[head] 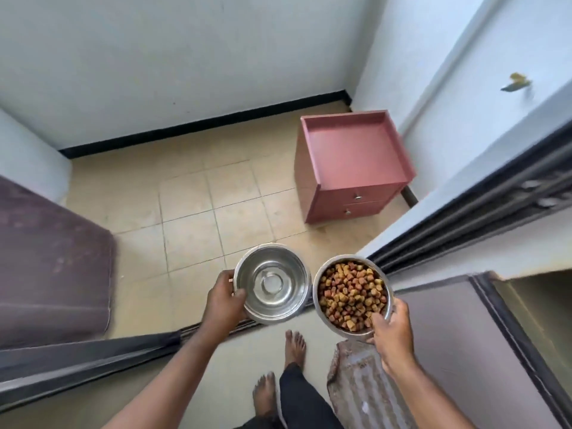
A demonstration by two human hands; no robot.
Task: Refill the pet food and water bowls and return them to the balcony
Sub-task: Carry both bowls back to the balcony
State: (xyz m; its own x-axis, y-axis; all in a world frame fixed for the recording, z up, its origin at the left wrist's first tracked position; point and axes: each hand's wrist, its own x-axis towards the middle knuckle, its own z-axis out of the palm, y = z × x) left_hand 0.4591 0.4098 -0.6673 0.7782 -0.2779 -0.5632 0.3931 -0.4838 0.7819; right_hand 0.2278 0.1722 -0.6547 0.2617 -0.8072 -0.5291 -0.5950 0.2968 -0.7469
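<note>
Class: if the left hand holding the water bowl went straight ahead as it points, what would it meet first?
Probably nothing soon: the left hand with the water bowl points over bare floor tiles; the far wall comes first, depth uncertain.

Single view, head-mounted, wide-angle. It looks steeply down and forward from standing height over the person's own forearms and bare feet [280,363], across a door track [216,331] onto a tiled floor [192,212]. Near field is close; walls bend at the frame edges.
</note>
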